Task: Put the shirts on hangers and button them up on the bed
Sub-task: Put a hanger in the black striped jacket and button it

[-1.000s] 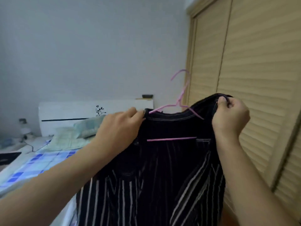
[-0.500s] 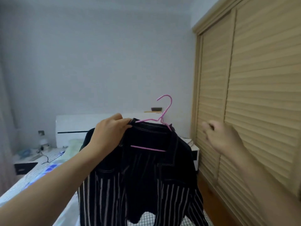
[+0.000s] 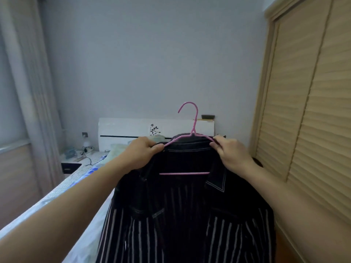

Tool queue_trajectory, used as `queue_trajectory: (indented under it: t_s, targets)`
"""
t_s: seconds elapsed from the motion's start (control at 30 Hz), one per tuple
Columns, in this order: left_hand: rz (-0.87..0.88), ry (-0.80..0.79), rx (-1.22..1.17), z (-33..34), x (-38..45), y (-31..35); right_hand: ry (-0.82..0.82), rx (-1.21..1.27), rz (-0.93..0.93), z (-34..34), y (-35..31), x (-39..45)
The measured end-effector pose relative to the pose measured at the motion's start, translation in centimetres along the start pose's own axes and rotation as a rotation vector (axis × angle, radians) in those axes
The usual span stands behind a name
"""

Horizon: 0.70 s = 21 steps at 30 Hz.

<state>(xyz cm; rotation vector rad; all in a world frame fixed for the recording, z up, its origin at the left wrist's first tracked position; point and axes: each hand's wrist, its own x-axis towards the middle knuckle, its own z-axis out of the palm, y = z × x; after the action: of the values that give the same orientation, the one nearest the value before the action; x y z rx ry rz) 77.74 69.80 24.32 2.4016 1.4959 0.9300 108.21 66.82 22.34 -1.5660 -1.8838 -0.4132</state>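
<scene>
Left hand point(image 3: 141, 151) is pinching the shirt's left shoulder right where the pink hanger point(image 3: 187, 141) arm pokes out, thumb and fingers curled onto the fabric. Right hand point(image 3: 230, 153) is doing the same on the other side, fingers curled round the collar edge and the hanger's other arm. So both hands are gripping, nothing loose.

The shirt point(image 3: 182, 211) is dark with pale vertical stripes and it's on the hanger, held up in the air in front of the person, front hanging open, collar point(image 3: 216, 179) flopped out on the right. The hook sticks up above the neckline, and the hanger's bottom bar shows inside the neck opening.

Behind it is the bed point(image 3: 62, 194) with a white headboard point(image 3: 133, 128), a nightstand point(image 3: 73, 164) on the left, and a slatted wooden wardrobe point(image 3: 307, 111) on the right.
</scene>
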Motion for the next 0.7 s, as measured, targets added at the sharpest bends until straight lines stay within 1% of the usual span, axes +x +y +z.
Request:
queue_trajectory:
  t_s: [0.07, 0.1, 0.13, 0.2, 0.23, 0.27, 0.3, 0.37, 0.4, 0.43, 0.5, 0.53, 0.6, 0.7]
  targets:
    - [-0.119, -0.074, -0.114, -0.5, 0.0, 0.1, 0.023, 0.015, -0.034, -0.3, 0.5, -0.1]
    - [-0.15, -0.072, -0.151, -0.8, 0.1, 0.5, 0.039, 0.006, -0.066, -0.5, 0.9, -0.3]
    - [-0.148, -0.03, -0.181, -1.0, 0.2, 1.3, 0.065, -0.026, -0.124, -0.6, 1.1, -0.7]
    - [-0.111, 0.119, -0.261, -0.9, 0.3, 3.5, 0.075, -0.134, -0.263, -0.3, 1.3, -1.6]
    - [-0.081, 0.156, -0.325, -0.6, 0.0, 4.6, 0.062, -0.195, -0.278, 0.0, 1.5, -1.9]
    - [-0.031, 0.151, -0.348, -0.2, -0.6, 5.7, 0.072, -0.244, -0.263, 0.3, 1.9, -2.0]
    - [0.023, 0.123, -0.297, 0.4, -1.3, 6.3, 0.09, -0.242, -0.21, 0.1, 2.5, -1.9]
    - [0.133, 0.132, -0.041, 1.7, -2.4, 6.6, 0.111, -0.166, -0.065, -1.0, 3.9, -1.4]
    - [0.159, 0.13, 0.046, 2.0, -2.4, 6.2, 0.087, -0.119, -0.042, -1.6, 4.5, -1.3]
    - [0.156, 0.08, 0.079, 2.3, -2.0, 5.5, 0.058, -0.061, -0.054, -2.2, 4.8, -1.1]
    - [0.172, -0.056, 0.05, 2.8, -0.8, 4.4, 0.003, 0.065, -0.077, -3.4, 4.1, -0.9]
    - [0.2, -0.089, 0.054, 3.2, -0.3, 3.9, -0.008, 0.126, -0.075, -3.8, 3.7, -0.7]
    - [0.228, -0.05, 0.047, 3.9, 0.1, 3.3, -0.022, 0.221, -0.042, -4.5, 3.1, -0.5]
    - [0.294, 0.107, -0.049, 4.6, 0.4, 3.3, -0.002, 0.222, 0.004, -5.2, 3.1, -0.5]
